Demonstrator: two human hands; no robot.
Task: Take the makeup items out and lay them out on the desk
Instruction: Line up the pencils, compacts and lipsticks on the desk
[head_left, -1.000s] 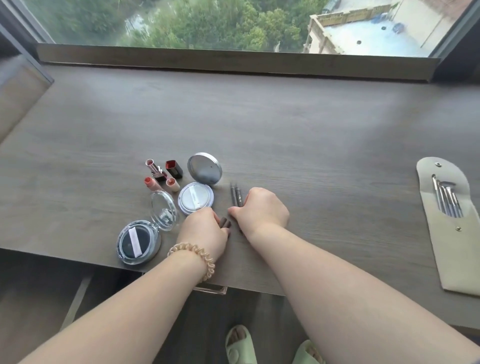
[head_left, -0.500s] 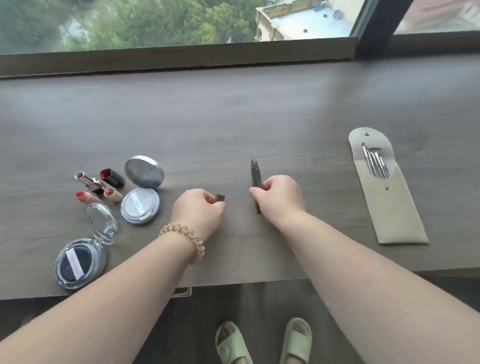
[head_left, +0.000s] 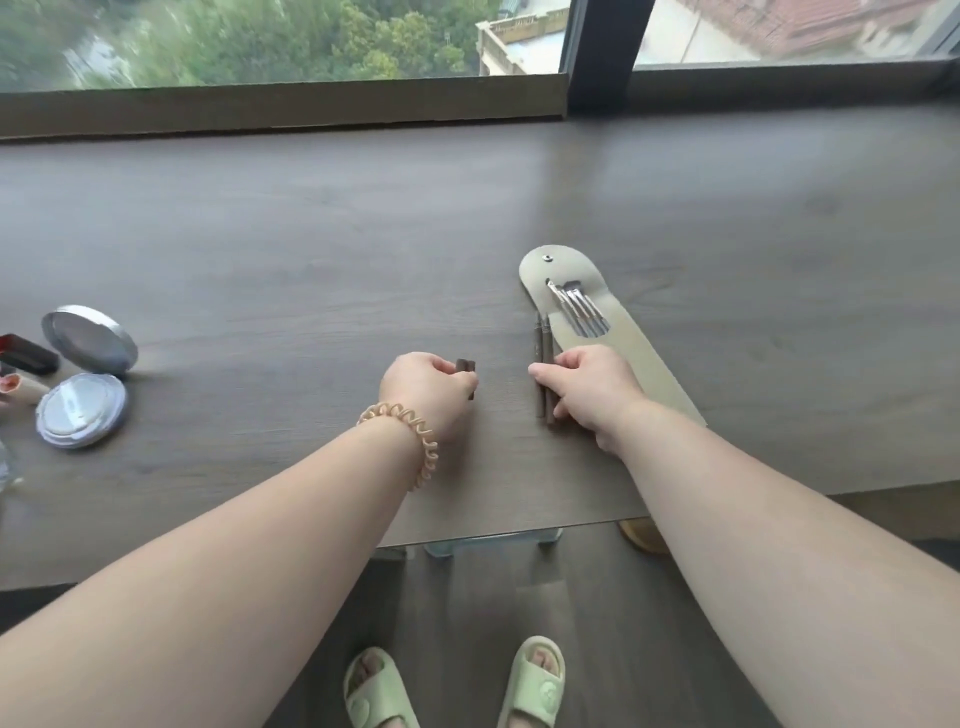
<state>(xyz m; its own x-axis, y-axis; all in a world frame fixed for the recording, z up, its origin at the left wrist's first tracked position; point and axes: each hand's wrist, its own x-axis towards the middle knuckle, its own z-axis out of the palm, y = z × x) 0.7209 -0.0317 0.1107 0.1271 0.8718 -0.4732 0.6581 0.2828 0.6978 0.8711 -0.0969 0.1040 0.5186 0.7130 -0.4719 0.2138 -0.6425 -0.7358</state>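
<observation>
the right grip (head_left: 587, 387) covers the middle of two slim dark pencils (head_left: 542, 343), so only their upper lengths and short lower ends show. its fingers are curled over the pair and its thumb points left, grasping them low against the worktop (head_left: 311, 234). the pencils lie just left of the pouch (head_left: 644, 353), their upper ends hard against its left edge; whether they touch it is unclear. the same grip and forearm hide the pouch's near end. a little further left of the pouch, the left grip (head_left: 426, 387) is clenched round two small dark caps (head_left: 466, 366); only their tops and a sliver below the fingers show, apart from the pencils. a coiled hair tie (head_left: 410, 431) rings that wrist. far left of the pouch, the frame edge cuts off a black lipstick (head_left: 28, 354) and a peach tube (head_left: 18, 385), and something clear lower down is too cropped to name. next to them, whole, sit a silver lid (head_left: 91, 340) and a white round compact (head_left: 80, 410), just beside each other. the pouch is grey-green and flat on the worktop, flap laid open with a snap stud; a cut-out shows thin metal tools (head_left: 579, 312) tucked inside, side by side. nearer than the pouch, green slippers (head_left: 535, 675) show on the floor.
</observation>
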